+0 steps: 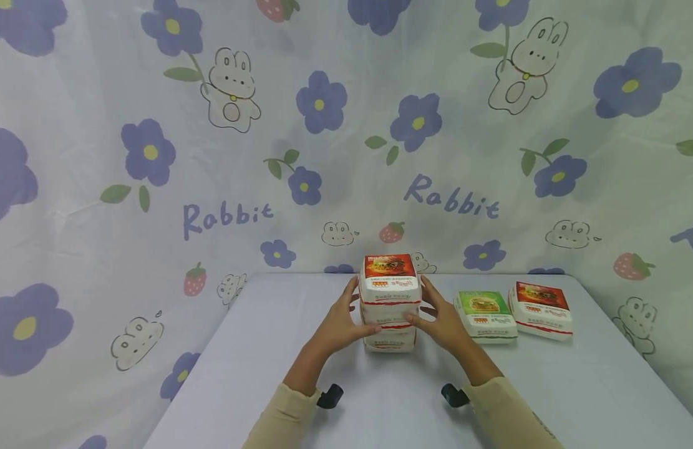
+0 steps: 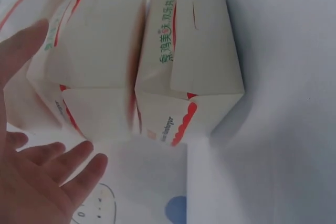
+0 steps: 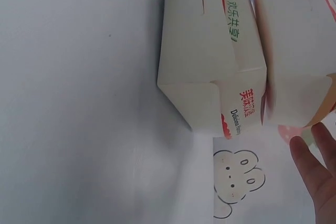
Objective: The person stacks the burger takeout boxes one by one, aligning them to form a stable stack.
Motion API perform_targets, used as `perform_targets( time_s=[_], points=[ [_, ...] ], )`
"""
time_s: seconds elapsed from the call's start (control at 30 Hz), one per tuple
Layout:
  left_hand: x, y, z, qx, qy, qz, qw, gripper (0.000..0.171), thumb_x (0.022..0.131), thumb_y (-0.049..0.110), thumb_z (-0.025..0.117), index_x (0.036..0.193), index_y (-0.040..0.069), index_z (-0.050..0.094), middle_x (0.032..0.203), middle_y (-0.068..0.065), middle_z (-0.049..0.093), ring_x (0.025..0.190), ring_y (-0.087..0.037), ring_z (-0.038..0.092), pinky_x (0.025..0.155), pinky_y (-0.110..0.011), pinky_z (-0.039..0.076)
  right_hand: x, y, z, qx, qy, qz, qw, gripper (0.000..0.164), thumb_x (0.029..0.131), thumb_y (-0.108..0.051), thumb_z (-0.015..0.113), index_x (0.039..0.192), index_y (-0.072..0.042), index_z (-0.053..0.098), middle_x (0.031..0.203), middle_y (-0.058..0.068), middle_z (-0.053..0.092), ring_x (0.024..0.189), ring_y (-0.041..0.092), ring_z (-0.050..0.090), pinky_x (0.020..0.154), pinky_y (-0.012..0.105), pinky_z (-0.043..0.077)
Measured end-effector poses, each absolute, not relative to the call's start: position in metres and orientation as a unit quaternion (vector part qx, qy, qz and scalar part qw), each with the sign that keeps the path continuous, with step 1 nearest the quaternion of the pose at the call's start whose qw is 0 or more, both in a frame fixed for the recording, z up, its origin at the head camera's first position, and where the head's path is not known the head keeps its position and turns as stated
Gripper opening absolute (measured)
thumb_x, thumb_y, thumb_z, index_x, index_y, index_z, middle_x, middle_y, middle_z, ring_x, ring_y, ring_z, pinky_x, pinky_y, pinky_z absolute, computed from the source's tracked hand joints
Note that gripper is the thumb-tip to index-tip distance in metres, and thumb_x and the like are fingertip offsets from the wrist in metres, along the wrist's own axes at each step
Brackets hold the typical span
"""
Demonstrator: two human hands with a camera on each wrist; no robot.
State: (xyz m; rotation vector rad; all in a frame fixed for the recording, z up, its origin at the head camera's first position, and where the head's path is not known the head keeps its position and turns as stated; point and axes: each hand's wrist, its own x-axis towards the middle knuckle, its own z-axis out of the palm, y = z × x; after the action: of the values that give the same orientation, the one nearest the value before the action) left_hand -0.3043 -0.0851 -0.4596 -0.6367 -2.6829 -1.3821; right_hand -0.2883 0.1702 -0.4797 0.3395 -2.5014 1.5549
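Three white burger boxes stand stacked in the head view: a top box (image 1: 390, 284) with a red burger picture, a middle box (image 1: 382, 315) and a bottom box (image 1: 390, 342) on the table. My left hand (image 1: 339, 323) is at the stack's left side, thumb toward the front of the upper boxes. On the opposite side is my right hand (image 1: 444, 319), its thumb near the middle box's front. The left wrist view shows spread left fingers (image 2: 86, 166) beside the boxes. Right fingers (image 3: 310, 166) extend near the middle box in the right wrist view.
Right of the stack lie a green-topped burger box (image 1: 486, 317) and another red-topped burger box (image 1: 541, 310), side by side. A white table (image 1: 239, 368) carries everything. Behind it hangs a curtain (image 1: 346, 156) printed with rabbits and flowers.
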Motion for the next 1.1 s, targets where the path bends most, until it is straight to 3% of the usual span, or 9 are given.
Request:
perform_targets(
  time_s=[0.17, 0.37, 0.53, 0.87, 1.1],
  points=[
    [-0.31, -0.086, -0.461, -0.222, -0.864, -0.451, 0.024, 0.125, 0.065, 0.056, 0.085, 0.157, 0.023, 0.008, 0.159, -0.003, 0.025, 0.137, -0.031, 0.037, 0.104, -0.052, 0.04, -0.286, 0.171, -0.479, 0.117, -0.84, 0.523, 0.085, 0.103, 0.079, -0.047, 0.079, 0.157, -0.028, 0.015, 0.151, 0.012, 0.039, 0.132, 0.033, 0.044, 0.101, 0.05, 0.043],
    [-0.314, -0.087, -0.463, -0.211, -0.873, -0.439, 0.022, 0.121, 0.068, 0.053, 0.084, 0.157, 0.027, 0.007, 0.156, 0.001, 0.031, 0.138, -0.024, 0.036, 0.105, -0.048, 0.04, -0.284, 0.173, -0.479, 0.133, -0.833, 0.529, 0.092, 0.102, 0.08, -0.044, 0.078, 0.157, -0.019, 0.017, 0.153, 0.01, 0.037, 0.133, 0.033, 0.044, 0.101, 0.049, 0.043],
    [-0.314, -0.086, -0.463, -0.209, -0.874, -0.438, 0.02, 0.119, 0.069, 0.051, 0.084, 0.157, 0.027, 0.007, 0.156, 0.0, 0.03, 0.139, -0.024, 0.035, 0.105, -0.047, 0.04, -0.285, 0.174, -0.481, 0.134, -0.832, 0.529, 0.094, 0.101, 0.08, -0.047, 0.077, 0.157, -0.024, 0.017, 0.153, 0.007, 0.036, 0.132, 0.031, 0.044, 0.101, 0.048, 0.044],
    [-0.313, -0.086, -0.462, -0.206, -0.871, -0.445, 0.021, 0.12, 0.07, 0.053, 0.083, 0.158, 0.022, 0.006, 0.156, -0.006, 0.031, 0.138, -0.029, 0.036, 0.105, -0.047, 0.039, -0.286, 0.18, -0.486, 0.126, -0.838, 0.522, 0.095, 0.101, 0.079, -0.049, 0.078, 0.157, -0.023, 0.018, 0.153, 0.005, 0.036, 0.132, 0.03, 0.044, 0.101, 0.048, 0.044],
    [-0.305, -0.087, -0.454, -0.21, -0.868, -0.447, 0.061, 0.118, 0.071, 0.053, 0.083, 0.157, 0.025, 0.007, 0.159, -0.002, 0.024, 0.137, -0.029, 0.038, 0.105, -0.049, 0.04, -0.282, 0.193, -0.483, 0.121, -0.854, 0.494, 0.108, 0.09, 0.083, -0.036, 0.078, 0.155, -0.024, 0.025, 0.153, 0.003, 0.038, 0.131, 0.029, 0.046, 0.099, 0.049, 0.045]
  ],
)
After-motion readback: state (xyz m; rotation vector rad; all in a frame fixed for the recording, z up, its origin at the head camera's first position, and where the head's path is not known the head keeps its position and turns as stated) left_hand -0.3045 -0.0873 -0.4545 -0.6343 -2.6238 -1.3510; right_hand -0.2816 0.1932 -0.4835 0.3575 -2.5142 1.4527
